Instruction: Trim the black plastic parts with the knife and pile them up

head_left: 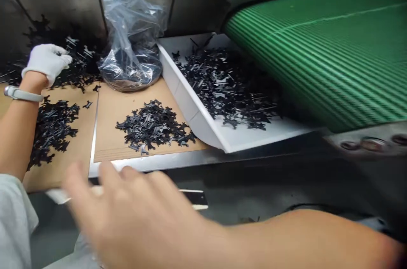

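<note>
My left hand (47,62), in a white glove with a pale wristband, reaches to the far left. Its fingers curl down into a heap of small black plastic parts (76,65) against the dark back wall. My right hand (127,214) is bare and blurred by motion. It is low in the foreground with its fingers stretched out and apart, and nothing shows in it. It hovers in front of the metal table edge (178,159), over a flat white strip (193,199). A smaller pile of black parts (152,127) lies on brown cardboard (111,112) just beyond it.
A white tray (197,116) full of black parts sits under the end of a green ribbed conveyor belt (318,48). A clear plastic bag (130,44) stands on a round dish at the back. More black parts (51,129) lie on cardboard beside my left forearm.
</note>
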`<state>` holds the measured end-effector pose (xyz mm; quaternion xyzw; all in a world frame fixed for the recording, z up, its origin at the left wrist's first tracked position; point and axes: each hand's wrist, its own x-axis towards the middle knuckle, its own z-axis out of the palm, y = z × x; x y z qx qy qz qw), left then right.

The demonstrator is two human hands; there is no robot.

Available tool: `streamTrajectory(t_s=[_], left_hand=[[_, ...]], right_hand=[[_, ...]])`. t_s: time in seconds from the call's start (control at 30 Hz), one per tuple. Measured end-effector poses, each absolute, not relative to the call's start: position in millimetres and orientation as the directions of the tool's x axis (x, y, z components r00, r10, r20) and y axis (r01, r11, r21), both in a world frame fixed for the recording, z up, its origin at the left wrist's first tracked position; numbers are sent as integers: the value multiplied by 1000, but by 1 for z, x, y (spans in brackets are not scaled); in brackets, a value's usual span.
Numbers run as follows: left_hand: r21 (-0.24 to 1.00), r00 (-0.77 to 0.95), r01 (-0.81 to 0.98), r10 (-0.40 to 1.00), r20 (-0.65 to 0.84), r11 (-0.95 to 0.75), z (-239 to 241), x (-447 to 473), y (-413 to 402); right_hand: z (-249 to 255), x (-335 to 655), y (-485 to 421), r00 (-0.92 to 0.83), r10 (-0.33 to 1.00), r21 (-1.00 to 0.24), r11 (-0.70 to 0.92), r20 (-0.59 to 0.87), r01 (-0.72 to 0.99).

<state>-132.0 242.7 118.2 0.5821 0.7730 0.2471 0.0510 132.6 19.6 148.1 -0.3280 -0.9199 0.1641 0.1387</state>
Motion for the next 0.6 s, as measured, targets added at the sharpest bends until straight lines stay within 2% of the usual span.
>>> streamTrajectory(t_s=[0.03, 0.1, 0.23, 0.3, 0.37, 0.43, 0.53, 0.6], left_hand=[[461, -291, 868, 942, 170, 185, 125, -137, 237], [481, -237, 864, 964, 120, 153, 133, -143, 224], [538, -246, 834, 955, 168, 120, 130, -142, 195], [646, -258, 761, 940, 222, 56, 120, -132, 177], [830, -275, 557, 936, 220, -32, 106, -119, 155], [972, -245, 224, 962, 124, -69, 90, -104, 132], [993, -234, -109, 972, 28, -55, 65, -87, 103], [976, -276, -217, 960, -40, -22, 51, -80, 90]], right_hand=[[144, 142, 28, -788, 603, -389, 761, 126, 520], [130, 154, 51, -775, 618, -441, 736, 128, 514], [86, 142, 101, -549, 815, -674, 510, 182, 534], [66, 123, 118, -450, 870, -769, 426, 203, 476], [54, 104, 126, -376, 902, -869, 349, 211, 351], [46, 89, 127, -376, 912, -960, 237, 166, 151], [38, 81, 121, -540, 841, -986, -57, 38, -158], [31, 81, 116, -625, 781, -953, -189, 1, -237]])
